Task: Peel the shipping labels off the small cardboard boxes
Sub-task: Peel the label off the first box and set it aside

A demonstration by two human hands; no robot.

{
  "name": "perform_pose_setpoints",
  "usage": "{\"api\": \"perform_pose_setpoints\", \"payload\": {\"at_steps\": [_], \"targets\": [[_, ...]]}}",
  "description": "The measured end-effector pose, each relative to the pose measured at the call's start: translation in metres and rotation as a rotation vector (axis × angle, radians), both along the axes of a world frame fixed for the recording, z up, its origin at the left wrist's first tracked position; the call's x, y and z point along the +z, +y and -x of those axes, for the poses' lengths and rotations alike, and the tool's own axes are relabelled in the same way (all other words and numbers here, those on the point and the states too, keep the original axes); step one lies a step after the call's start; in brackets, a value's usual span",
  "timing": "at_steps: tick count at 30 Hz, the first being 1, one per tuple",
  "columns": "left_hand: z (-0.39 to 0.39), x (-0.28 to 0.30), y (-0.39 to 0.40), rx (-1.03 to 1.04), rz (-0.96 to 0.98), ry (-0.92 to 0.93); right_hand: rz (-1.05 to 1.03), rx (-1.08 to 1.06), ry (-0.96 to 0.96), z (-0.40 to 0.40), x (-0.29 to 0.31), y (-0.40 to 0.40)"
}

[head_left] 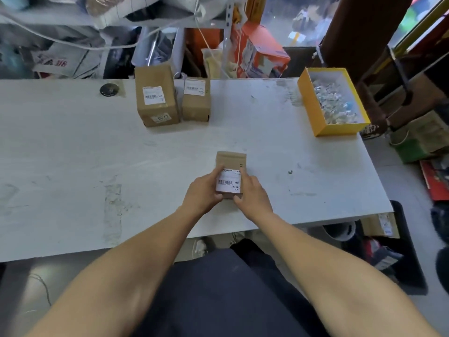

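A small cardboard box (230,161) sits near the front middle of the white table (73,154), a white shipping label (228,181) flat on its top. My left hand (201,193) grips the box's left side, thumb at the label's left edge. My right hand (251,194) holds the right side, fingers along the label's right edge. Two more cardboard boxes stand at the back: a larger one (156,96) with two labels and a smaller one (196,103) with a label (194,87) on top.
A yellow open box (308,103) full of crumpled peeled labels sits at the table's back right. A round dark disc (109,89) lies at the back left. Cluttered shelves, bags and cartons stand behind and to the right of the table.
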State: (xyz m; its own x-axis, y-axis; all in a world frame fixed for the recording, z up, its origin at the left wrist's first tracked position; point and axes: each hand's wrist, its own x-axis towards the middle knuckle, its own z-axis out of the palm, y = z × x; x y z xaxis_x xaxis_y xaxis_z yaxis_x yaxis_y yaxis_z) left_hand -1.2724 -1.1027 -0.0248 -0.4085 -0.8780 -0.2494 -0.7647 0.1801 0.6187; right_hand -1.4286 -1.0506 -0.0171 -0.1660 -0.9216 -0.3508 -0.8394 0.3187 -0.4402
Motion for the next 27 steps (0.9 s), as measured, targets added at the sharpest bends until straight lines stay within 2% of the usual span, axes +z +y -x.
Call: {"api": "perform_pose_setpoints", "payload": {"at_steps": [4, 7, 12, 16, 21, 27], "targets": [[0.004, -0.011, 0.004, -0.018, -0.043, 0.030, -0.004, 0.011, -0.042, 0.013, -0.002, 0.006], [0.007, -0.012, 0.011, 0.015, -0.111, 0.121, 0.029, -0.005, -0.067, 0.022, 0.000, 0.011], [0.011, -0.017, 0.005, 0.043, -0.091, 0.238, 0.195, -0.163, -0.202, 0.025, -0.002, 0.004], [0.008, -0.021, -0.011, -0.008, -0.157, 0.278, 0.256, -0.232, -0.262, 0.026, -0.010, 0.001], [0.005, -0.029, -0.026, -0.124, -0.178, 0.328, 0.220, -0.256, -0.323, 0.034, -0.009, -0.005], [0.002, -0.033, -0.027, -0.137, -0.142, 0.307, 0.225, -0.273, -0.314, 0.032, -0.014, -0.003]]}}
